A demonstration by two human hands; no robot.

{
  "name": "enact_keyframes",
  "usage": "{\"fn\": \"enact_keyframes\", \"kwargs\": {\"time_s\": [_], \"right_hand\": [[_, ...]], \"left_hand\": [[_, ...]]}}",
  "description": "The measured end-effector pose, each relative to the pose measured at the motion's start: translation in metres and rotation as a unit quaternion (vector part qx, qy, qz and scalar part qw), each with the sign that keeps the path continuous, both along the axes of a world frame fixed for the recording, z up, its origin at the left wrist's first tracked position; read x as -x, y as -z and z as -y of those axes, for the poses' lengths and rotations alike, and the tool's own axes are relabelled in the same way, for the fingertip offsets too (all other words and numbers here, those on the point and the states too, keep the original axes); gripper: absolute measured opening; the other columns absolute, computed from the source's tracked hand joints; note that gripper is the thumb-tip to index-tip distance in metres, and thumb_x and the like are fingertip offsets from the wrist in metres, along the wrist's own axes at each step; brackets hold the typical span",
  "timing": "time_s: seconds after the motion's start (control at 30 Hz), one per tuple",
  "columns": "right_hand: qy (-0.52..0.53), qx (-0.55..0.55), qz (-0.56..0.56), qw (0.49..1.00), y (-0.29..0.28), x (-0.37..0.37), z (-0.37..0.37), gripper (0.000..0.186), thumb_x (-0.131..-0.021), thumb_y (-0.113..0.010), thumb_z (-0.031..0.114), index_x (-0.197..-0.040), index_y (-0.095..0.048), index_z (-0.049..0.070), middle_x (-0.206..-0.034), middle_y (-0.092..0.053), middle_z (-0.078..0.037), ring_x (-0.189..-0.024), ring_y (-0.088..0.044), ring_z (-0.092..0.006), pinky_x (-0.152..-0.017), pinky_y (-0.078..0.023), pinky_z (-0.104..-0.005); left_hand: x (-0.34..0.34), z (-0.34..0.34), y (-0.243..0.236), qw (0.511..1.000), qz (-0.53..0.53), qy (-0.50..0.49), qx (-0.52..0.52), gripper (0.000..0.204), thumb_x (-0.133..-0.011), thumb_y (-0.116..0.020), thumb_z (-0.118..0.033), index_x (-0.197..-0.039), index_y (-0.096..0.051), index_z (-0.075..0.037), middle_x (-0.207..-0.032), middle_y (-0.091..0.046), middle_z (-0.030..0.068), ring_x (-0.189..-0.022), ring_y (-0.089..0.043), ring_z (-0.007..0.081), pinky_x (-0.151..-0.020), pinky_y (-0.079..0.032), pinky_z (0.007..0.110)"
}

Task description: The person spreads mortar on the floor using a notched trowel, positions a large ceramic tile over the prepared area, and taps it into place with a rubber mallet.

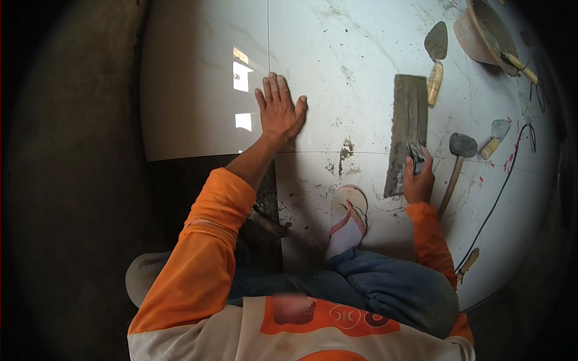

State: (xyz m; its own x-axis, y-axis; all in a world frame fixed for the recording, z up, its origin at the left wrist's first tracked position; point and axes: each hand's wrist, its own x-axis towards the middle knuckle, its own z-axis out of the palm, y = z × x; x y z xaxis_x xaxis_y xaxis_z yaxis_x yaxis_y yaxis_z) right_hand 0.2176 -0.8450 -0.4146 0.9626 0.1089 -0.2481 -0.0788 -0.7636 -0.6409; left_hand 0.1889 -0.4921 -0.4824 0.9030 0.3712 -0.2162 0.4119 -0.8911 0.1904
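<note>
My left hand lies flat on a large pale floor tile, fingers stretched out beside the thin seam between two tiles. On the right, my right hand is wrapped round the handle of a long notched trowel. Its grey, mortar-smeared blade points away from me over the tiles. Just past the blade lies a pointed trowel with a wooden handle. To the right of my right hand rests a rubber mallet with a dark head, its handle running back toward my sleeve.
A mortar-stained bowl stands tilted at the far right. Near it lie a putty knife, a black cord and scattered red bits. A dark untiled patch borders the tiles at left. My sandalled foot rests between my arms.
</note>
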Motion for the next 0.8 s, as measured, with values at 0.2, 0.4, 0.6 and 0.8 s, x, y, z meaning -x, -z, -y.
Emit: {"fn": "enact_keyframes", "kwargs": {"time_s": [0.2, 0.4, 0.6, 0.8], "right_hand": [[0.061, 0.096, -0.030, 0.993, -0.044, 0.142, 0.132, 0.043, -0.091, -0.061, 0.018, -0.127, -0.048, -0.001, -0.110, -0.062, -0.021, -0.102, -0.062, -0.0297, -0.088, -0.048, -0.0391], [0.105, 0.327, -0.199, 0.918, -0.049, 0.269, 0.168, 0.041, -0.095, -0.055, 0.024, -0.127, -0.050, 0.000, -0.115, -0.060, -0.017, -0.107, -0.059, -0.0274, -0.090, -0.046, -0.0381], [0.183, 0.249, -0.122, 0.943, -0.049, 0.247, 0.152, 0.045, -0.098, -0.049, 0.034, -0.127, -0.048, -0.001, -0.113, -0.059, -0.015, -0.107, -0.057, -0.0240, -0.090, -0.045, -0.0360], [0.239, -0.037, 0.082, 0.967, -0.020, 0.107, 0.118, 0.048, -0.101, -0.043, 0.036, -0.129, -0.043, -0.002, -0.106, -0.056, -0.013, -0.099, -0.054, -0.0202, -0.087, -0.045, -0.0341]], "left_hand": [[-0.021, 0.136, 0.004, 0.964, 0.024, 0.254, 0.068, 0.076, -0.098, -0.019, -0.054, -0.150, -0.010, 0.001, -0.158, -0.006, 0.0199, -0.147, -0.002, 0.0331, -0.118, -0.001, 0.050], [0.033, 0.252, -0.025, 0.759, 0.002, 0.438, 0.481, 0.063, -0.097, -0.039, -0.043, -0.145, -0.032, -0.003, -0.152, -0.028, 0.0169, -0.143, -0.022, 0.0305, -0.119, -0.012, 0.045], [-0.080, 0.100, 0.011, 0.992, 0.082, 0.079, 0.053, 0.070, -0.096, -0.034, -0.043, -0.147, -0.023, 0.004, -0.155, -0.015, 0.0235, -0.145, -0.009, 0.0411, -0.116, -0.005, 0.055], [-0.097, 0.217, 0.014, 0.960, 0.049, 0.267, 0.063, 0.076, -0.097, -0.024, -0.050, -0.148, -0.014, 0.005, -0.156, -0.009, 0.0234, -0.146, -0.004, 0.0359, -0.117, 0.000, 0.053]]}}
